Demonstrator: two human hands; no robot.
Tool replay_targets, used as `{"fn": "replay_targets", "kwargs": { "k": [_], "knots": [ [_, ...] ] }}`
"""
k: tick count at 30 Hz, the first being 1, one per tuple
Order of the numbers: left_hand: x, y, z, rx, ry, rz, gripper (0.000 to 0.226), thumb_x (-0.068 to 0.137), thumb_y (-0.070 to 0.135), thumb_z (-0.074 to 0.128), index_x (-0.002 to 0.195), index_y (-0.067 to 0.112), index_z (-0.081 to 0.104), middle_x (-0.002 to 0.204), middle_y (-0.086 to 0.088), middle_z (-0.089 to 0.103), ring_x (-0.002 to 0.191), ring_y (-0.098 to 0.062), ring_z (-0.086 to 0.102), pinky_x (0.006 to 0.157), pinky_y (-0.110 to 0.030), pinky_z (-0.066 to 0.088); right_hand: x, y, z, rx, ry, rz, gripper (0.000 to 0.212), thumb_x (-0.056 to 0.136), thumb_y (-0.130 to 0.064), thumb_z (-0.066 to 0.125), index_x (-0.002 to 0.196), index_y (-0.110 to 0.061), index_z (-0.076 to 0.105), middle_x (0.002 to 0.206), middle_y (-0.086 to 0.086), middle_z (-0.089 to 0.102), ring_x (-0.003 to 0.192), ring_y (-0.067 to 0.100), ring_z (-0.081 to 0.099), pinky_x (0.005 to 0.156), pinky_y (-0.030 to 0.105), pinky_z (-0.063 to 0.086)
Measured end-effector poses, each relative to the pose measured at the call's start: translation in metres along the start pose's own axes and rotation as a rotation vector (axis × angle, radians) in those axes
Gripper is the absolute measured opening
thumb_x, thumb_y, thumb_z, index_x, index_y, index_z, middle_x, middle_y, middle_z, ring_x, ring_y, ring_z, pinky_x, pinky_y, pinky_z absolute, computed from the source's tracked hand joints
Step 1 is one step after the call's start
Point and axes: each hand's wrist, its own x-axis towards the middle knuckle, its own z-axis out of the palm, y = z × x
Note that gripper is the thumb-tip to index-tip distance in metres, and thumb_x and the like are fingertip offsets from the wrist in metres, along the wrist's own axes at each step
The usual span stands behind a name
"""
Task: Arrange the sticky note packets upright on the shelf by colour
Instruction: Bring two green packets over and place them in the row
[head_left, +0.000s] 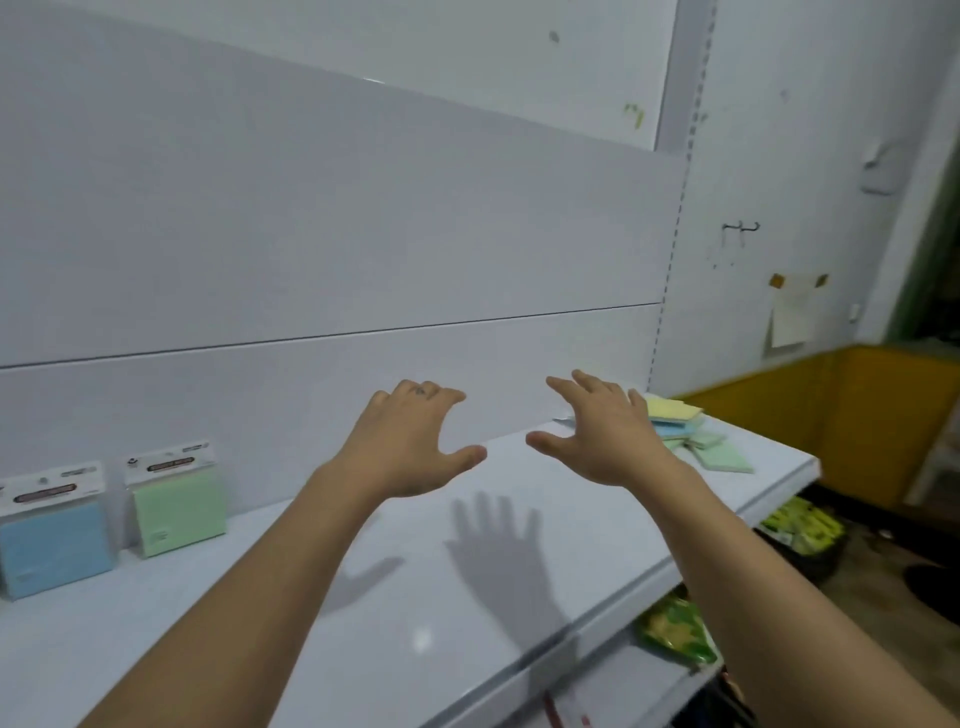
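Note:
A blue sticky note packet (54, 535) and a green sticky note packet (179, 504) stand upright against the back panel at the left of the white shelf (363, 623). A loose pile of packets (691, 431), yellow on top with blue and green under it, lies flat at the shelf's right end. My left hand (410, 441) hovers over the middle of the shelf, fingers relaxed, holding nothing. My right hand (602, 431) is stretched out with spread fingers just left of the pile, also holding nothing. Part of the pile is hidden behind it.
A white back panel (311, 234) rises behind the shelf. A lower shelf holds green snack bags (675, 629). To the right stand a yellow counter (857, 410) and a wall with hooks (743, 228) and a taped paper (789, 312).

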Motion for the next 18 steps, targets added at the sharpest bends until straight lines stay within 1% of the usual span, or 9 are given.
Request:
{"fn": "replay_targets", "kwargs": {
  "k": [7,11,14,18],
  "knots": [
    [0.04,0.126,0.026,-0.061,-0.031,0.132,0.067,0.085,0.063,0.047,0.141,0.029,0.037,0.144,0.005,0.042,0.133,-0.017,0.033,0.106,-0.036,0.028,-0.037,0.122,-0.042,-0.047,0.036,0.157,0.075,0.086,-0.064,0.049,0.149,-0.034,0.024,0.159,0.0,0.02,0.144,0.024,0.022,0.117,0.053,0.012],
    [0.054,0.189,0.042,-0.058,-0.033,0.169,0.066,0.084,0.064,0.045,0.141,0.03,0.037,0.141,0.005,0.046,0.129,-0.017,0.037,0.102,-0.037,0.032,-0.059,0.181,-0.058,-0.064,0.059,0.205,0.072,0.087,-0.062,0.05,0.148,-0.034,0.025,0.157,-0.002,0.027,0.142,0.024,0.026,0.115,0.052,0.015],
    [0.061,0.225,0.053,-0.078,-0.046,0.171,0.064,0.084,0.064,0.046,0.139,0.031,0.039,0.14,0.005,0.046,0.128,-0.018,0.038,0.101,-0.038,0.033,-0.072,0.218,-0.066,-0.058,0.048,0.235,0.072,0.087,-0.061,0.051,0.148,-0.033,0.026,0.155,-0.003,0.031,0.141,0.023,0.029,0.115,0.052,0.017],
    [0.069,0.253,0.067,-0.073,-0.054,0.14,0.066,0.083,0.065,0.045,0.139,0.03,0.039,0.139,0.002,0.048,0.127,-0.02,0.04,0.101,-0.041,0.034,-0.078,0.252,-0.067,-0.047,0.034,0.247,0.072,0.086,-0.061,0.053,0.147,-0.035,0.028,0.153,-0.002,0.034,0.138,0.025,0.033,0.113,0.052,0.021]
  ]
}}
